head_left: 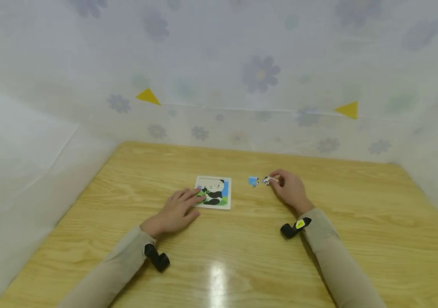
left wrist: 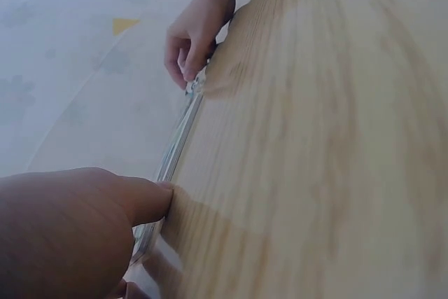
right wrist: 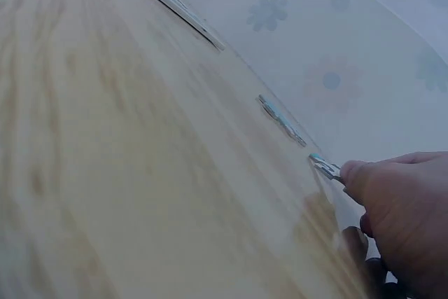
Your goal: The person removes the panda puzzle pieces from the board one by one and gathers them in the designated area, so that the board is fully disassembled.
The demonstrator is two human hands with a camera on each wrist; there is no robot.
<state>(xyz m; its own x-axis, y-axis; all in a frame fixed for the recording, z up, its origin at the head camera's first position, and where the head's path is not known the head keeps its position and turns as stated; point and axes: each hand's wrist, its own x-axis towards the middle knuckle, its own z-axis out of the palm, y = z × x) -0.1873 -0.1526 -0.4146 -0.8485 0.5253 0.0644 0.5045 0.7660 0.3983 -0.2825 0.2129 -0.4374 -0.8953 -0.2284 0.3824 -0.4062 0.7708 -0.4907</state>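
A panda jigsaw puzzle in a white frame (head_left: pixel 229 194) lies flat on the table, its upper part paler than the rest. The fingers of my left hand (head_left: pixel 176 211) rest outstretched on its left side, covering some of the picture. To the right of the frame, my right hand (head_left: pixel 290 188) pinches a black, white and blue puzzle piece (head_left: pixel 267 180) between thumb and fingers. In the right wrist view this held piece (right wrist: pixel 325 167) is tilted, near the tabletop. A mostly blue puzzle piece (head_left: pixel 253 181) lies between the frame and the held one.
The wooden table (head_left: pixel 242 248) has its far edge just beyond the puzzle. White flowered sheeting (head_left: pixel 211 68) hangs behind and at both sides, with yellow triangles (head_left: pixel 149 97) on the back. Black wrist cameras (head_left: pixel 158 259) are strapped over both sleeves.
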